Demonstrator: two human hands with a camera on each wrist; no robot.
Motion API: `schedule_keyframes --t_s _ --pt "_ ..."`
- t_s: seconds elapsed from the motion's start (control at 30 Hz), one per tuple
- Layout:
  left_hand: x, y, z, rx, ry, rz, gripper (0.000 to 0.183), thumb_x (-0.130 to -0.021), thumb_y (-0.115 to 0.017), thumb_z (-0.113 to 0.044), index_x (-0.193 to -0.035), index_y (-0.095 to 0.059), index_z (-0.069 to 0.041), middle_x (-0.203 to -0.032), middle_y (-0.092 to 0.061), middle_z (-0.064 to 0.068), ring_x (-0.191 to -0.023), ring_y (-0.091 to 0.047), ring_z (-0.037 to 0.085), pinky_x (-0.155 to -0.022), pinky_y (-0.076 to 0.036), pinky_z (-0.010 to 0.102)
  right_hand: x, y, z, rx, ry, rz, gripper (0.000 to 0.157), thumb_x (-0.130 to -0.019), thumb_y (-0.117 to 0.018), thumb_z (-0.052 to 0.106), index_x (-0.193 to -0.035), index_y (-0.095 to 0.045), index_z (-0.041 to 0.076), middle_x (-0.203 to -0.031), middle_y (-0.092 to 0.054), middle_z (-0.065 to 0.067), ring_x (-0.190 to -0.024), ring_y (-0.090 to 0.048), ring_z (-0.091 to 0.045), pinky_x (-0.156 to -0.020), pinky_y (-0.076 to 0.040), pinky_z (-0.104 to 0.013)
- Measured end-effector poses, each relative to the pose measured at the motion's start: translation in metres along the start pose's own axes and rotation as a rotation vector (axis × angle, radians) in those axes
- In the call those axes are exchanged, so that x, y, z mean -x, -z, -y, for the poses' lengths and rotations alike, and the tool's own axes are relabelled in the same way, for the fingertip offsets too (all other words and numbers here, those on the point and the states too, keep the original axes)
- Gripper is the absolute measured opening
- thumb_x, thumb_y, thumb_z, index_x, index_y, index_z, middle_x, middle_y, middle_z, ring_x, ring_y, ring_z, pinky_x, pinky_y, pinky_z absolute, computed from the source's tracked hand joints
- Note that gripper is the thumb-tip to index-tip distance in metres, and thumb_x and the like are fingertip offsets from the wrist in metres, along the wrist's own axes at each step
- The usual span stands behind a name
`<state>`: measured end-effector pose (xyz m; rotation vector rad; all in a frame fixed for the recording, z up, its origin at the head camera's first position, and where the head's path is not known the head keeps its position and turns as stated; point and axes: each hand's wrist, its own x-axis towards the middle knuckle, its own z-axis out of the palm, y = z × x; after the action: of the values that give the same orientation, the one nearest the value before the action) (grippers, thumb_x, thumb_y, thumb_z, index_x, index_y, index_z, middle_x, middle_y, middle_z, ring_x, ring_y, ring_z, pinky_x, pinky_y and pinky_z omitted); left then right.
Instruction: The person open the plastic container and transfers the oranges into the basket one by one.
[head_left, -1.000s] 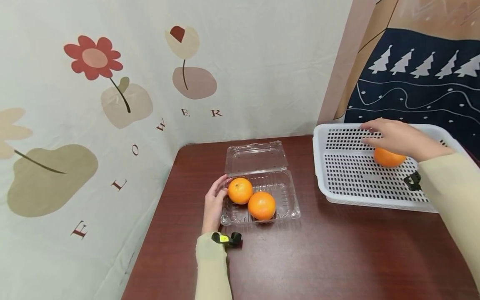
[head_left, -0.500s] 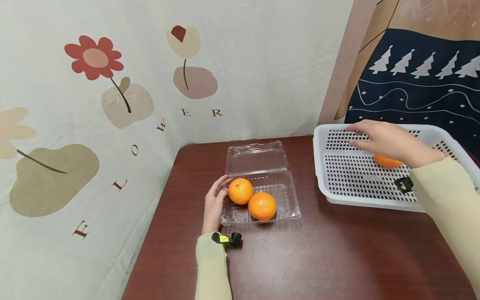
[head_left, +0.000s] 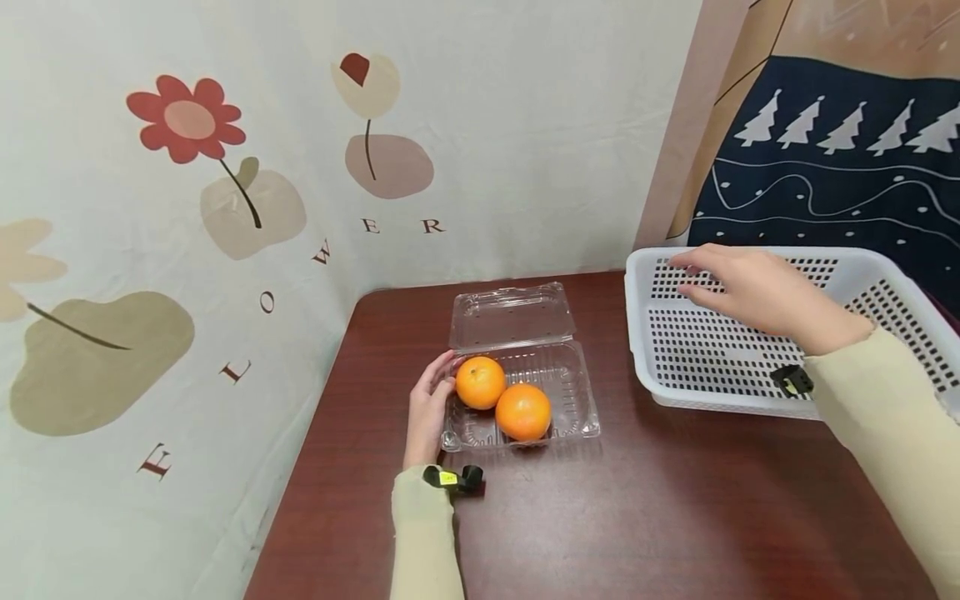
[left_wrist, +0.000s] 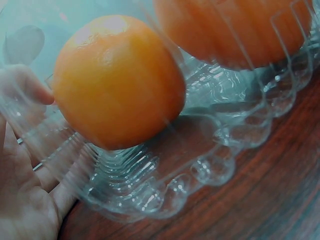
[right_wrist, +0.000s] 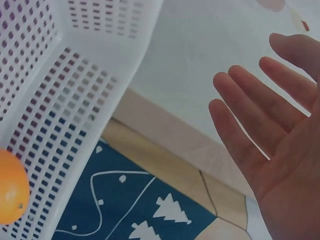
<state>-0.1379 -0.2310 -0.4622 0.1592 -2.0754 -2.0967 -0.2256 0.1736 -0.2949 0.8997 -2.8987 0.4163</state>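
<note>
My left hand [head_left: 429, 408] rests against the left side of a clear plastic clamshell [head_left: 573, 392], its lid laid back open. Two oranges sit inside the clamshell: one orange [head_left: 480, 383] beside my left fingertips, the other orange [head_left: 523, 412] nearer the front edge. Through the plastic, the left wrist view shows my thumb [left_wrist: 25, 87] near one orange's side. My right hand [head_left: 772, 296] hovers over the white slotted basket [head_left: 645, 333], fingers loosely spread with nothing held. Another orange [right_wrist: 11, 187] lies in this basket, hidden behind my hand in the head view.
Both containers stand on a dark reddish-brown table [head_left: 622, 508]. A pale printed cloth [head_left: 525, 167] hangs behind and at the left. Dark blue fabric with white trees [head_left: 825, 192] hangs behind the basket.
My right hand has moved left above the basket, covering the orange there in the head view. The left hand, clamshell and its two oranges have stayed put.
</note>
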Motion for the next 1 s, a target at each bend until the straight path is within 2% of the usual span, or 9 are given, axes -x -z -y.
schedule_keyframes --t_s 0.17,0.4,0.73,1.0 --pt "0.004 -0.002 -0.011 -0.019 0.005 -0.001 0.039 -0.091 -0.042 -0.004 -0.129 -0.047 -0.010 -0.123 -0.054 0.006 -0.113 -0.049 0.012 -0.098 -0.034 0.031 0.000 -0.003 0.009 0.022 0.088 -0.081 0.037 -0.087 -0.056 0.027 -0.120 -0.054 0.011 -0.120 -0.054 -0.011 -0.110 -0.049 -0.029 -0.087 -0.040 -0.051" --pt "0.003 -0.004 -0.010 -0.008 0.008 0.004 0.039 -0.090 -0.042 -0.004 -0.129 -0.047 -0.010 -0.122 -0.054 0.006 -0.113 -0.048 0.013 -0.098 -0.034 0.030 0.002 -0.005 0.021 0.020 0.130 -0.106 0.040 -0.085 -0.059 0.027 -0.122 -0.054 0.013 -0.121 -0.054 -0.008 -0.109 -0.051 -0.025 -0.087 -0.042 -0.047" --pt "0.003 -0.004 -0.012 -0.009 0.001 0.001 0.039 -0.090 -0.042 -0.003 -0.128 -0.047 -0.010 -0.121 -0.055 0.004 -0.113 -0.049 0.012 -0.097 -0.035 0.028 0.005 -0.015 0.040 0.003 0.161 -0.166 0.040 -0.080 -0.065 0.019 -0.119 -0.057 0.012 -0.117 -0.057 -0.007 -0.107 -0.052 -0.024 -0.082 -0.046 -0.043" --pt "0.002 -0.002 -0.010 -0.008 0.000 0.006 0.038 -0.091 -0.042 -0.004 -0.129 -0.047 -0.009 -0.122 -0.055 0.005 -0.113 -0.049 0.012 -0.097 -0.036 0.028 0.004 -0.027 0.052 -0.009 0.262 -0.254 0.039 -0.077 -0.067 0.017 -0.115 -0.059 0.012 -0.110 -0.060 -0.003 -0.096 -0.057 -0.018 -0.075 -0.050 -0.035"
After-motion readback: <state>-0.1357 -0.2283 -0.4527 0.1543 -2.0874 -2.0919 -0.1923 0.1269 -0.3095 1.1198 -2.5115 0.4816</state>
